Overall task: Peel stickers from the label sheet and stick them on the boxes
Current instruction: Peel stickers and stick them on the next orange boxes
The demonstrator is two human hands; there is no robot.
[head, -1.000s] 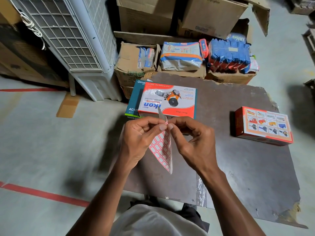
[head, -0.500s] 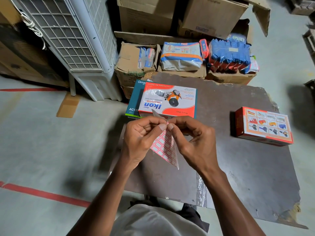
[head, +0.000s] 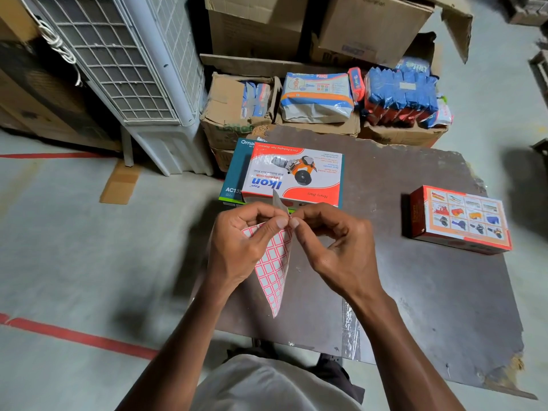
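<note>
Red-gridded white label sheet hangs over the dark board's left edge. My left hand and right hand both pinch its top corner

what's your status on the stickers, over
Left hand grips label sheet, right hand pinches at its top corner. No sticker seen on Ikon box or picture box. Nothing in the way.

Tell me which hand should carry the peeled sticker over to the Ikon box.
Probably the right hand: its fingertips pinch at the top corner of the label sheet, where the sticker lifts, while the left hand grips the sheet. The Ikon box lies just beyond both.
</note>
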